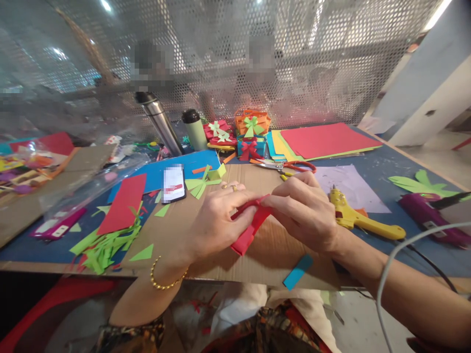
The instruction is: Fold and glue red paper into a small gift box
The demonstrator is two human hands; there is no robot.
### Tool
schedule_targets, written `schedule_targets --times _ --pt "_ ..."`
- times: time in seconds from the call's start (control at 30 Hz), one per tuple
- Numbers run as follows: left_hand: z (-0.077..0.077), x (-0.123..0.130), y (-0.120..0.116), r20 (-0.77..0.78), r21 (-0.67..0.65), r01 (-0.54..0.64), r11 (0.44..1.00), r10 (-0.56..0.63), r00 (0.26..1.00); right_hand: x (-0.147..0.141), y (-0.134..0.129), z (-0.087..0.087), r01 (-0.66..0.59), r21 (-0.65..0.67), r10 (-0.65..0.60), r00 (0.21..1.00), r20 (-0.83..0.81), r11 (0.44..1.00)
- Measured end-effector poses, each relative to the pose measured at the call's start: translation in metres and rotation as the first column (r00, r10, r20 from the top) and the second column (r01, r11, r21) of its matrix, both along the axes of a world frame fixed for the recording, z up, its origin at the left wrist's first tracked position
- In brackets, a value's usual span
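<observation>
A small red folded paper box is held between both hands above the cardboard sheet. My left hand grips its left side, thumb on the near side and fingers behind. My right hand pinches the box's far right corner between thumb and fingers. Part of the box is hidden behind the fingers. A blue paper strip lies below my right hand. Close to that hand rests a yellow hot glue gun. Left of my left hand lies a phone with its screen lit.
Finished paper gift boxes with bows stand at the back, beside stacked coloured paper. Orange-handled scissors lie before them. A steel flask and green bottle stand back left. Green paper strips are heaped left; a grey cable hangs right.
</observation>
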State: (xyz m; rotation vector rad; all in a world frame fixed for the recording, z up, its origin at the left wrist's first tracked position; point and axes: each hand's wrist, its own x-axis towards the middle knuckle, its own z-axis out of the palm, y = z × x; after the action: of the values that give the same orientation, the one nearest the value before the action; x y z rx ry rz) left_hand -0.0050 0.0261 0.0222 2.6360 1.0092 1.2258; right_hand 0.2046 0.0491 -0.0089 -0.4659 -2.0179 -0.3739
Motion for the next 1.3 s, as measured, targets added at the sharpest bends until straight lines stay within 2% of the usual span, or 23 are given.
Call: schedule_targets --times 0.3,0.43,0.5,0.73,0.93,1.13,1.3 --pt "0.006 0.001 -0.002 -0.031 -0.067 -0.034 0.997 0.032 0.999 0.001 -0.001 0.005 -0.055 -0.154 0.051 0.998 -0.029 0.987" --pt "0.009 0.000 -0.004 -0.038 -0.126 -0.072 0.989 0.068 0.997 0.003 -0.006 0.011 -0.134 -0.345 0.129 0.991 -0.039 0.929" --pt "0.007 0.000 -0.003 -0.030 -0.131 -0.078 0.988 0.075 0.997 0.003 -0.008 0.013 -0.153 -0.394 0.147 0.988 -0.046 0.906" --pt "0.002 0.002 -0.001 -0.014 -0.148 -0.072 0.986 0.071 0.997 -0.002 -0.007 0.009 -0.085 -0.271 0.069 0.995 -0.067 0.959" --pt "0.005 0.002 -0.004 -0.039 -0.127 -0.073 0.989 0.069 0.997 -0.004 -0.005 0.006 -0.107 -0.345 0.069 0.990 -0.123 0.932" --pt "0.014 -0.003 -0.008 -0.104 -0.201 -0.071 0.977 0.051 0.993 -0.003 -0.006 0.009 -0.139 -0.379 0.098 0.987 -0.123 0.915" --pt "0.012 -0.004 -0.007 -0.096 -0.213 -0.082 0.974 0.062 0.993 -0.002 -0.008 0.007 -0.114 -0.410 0.076 0.991 -0.107 0.905"
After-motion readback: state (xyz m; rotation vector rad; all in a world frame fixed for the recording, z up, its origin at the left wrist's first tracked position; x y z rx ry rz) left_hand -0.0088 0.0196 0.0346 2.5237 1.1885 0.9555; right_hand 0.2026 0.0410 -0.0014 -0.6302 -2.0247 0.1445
